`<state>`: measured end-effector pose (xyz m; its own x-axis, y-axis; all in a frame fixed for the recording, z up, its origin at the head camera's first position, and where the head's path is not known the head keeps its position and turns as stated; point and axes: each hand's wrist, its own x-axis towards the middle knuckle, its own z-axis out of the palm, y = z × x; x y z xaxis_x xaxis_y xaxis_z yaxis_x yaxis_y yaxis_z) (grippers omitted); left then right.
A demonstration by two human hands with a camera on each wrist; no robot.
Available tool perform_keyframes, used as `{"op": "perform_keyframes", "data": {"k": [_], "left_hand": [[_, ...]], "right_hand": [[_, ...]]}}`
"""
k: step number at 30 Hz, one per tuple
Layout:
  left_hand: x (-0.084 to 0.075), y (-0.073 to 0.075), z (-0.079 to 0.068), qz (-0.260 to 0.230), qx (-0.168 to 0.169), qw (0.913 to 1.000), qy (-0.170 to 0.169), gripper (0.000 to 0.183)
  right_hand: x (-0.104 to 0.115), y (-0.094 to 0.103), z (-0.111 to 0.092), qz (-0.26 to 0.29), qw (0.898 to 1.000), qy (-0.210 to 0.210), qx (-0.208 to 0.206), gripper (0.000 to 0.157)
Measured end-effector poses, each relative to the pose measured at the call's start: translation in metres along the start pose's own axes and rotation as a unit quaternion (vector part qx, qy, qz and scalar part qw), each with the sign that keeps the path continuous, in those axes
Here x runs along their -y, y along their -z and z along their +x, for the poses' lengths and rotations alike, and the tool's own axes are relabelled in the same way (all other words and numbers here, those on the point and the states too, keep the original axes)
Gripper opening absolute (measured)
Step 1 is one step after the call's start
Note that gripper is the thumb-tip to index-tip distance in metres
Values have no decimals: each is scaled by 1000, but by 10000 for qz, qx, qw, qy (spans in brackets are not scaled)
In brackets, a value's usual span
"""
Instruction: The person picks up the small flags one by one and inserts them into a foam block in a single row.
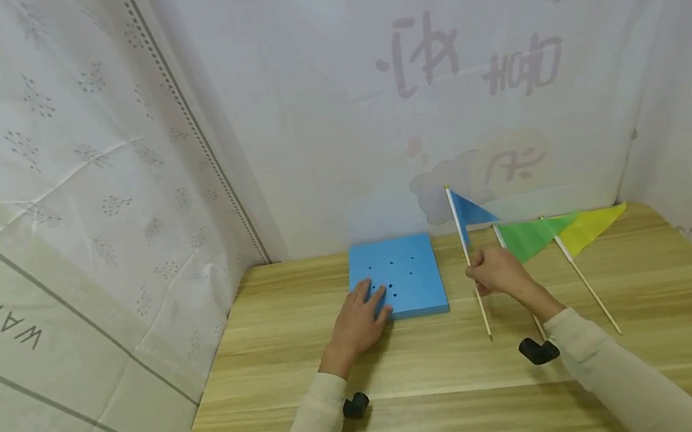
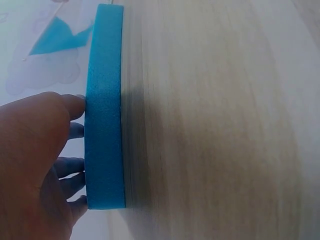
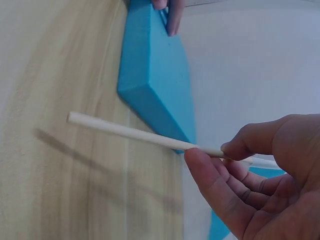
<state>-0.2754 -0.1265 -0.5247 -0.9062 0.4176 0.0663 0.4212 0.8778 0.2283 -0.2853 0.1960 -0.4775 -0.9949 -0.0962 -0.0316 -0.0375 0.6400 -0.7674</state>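
A blue foam block [image 1: 423, 294] with several small holes in its top lies flat near the back of the table. My left hand [image 1: 357, 322] rests on its left front part, fingers spread over the top; in the left wrist view the fingertips [image 2: 76, 106] touch the upper face. To the right of the block, my right hand [image 1: 497, 271] pinches the wooden stick of a small blue flag [image 1: 471, 211] between thumb and fingers. The flag stands nearly upright, cloth at the top, and the bare lower end of the stick [image 3: 115, 128] points down at the table.
A green flag [image 1: 529, 236] lies right of the right hand, its stick partly hidden under the wrist. Beside it lies a yellow flag [image 1: 592, 226]. The wooden table [image 1: 447, 426] meets a patterned cloth [image 1: 320, 137] at the back and sides.
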Motion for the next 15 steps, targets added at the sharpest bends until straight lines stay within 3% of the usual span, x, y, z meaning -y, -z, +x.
{"op": "perform_keyframes", "data": {"k": [5, 15], "left_hand": [[0, -2, 0, -21, -55, 10000, -18, 55], [1, -1, 1, -27, -66, 10000, -16, 56]], "right_hand": [[9, 3, 2, -161, 9998, 4, -83, 16], [27, 8, 11, -314, 9988, 314, -226, 13]]}}
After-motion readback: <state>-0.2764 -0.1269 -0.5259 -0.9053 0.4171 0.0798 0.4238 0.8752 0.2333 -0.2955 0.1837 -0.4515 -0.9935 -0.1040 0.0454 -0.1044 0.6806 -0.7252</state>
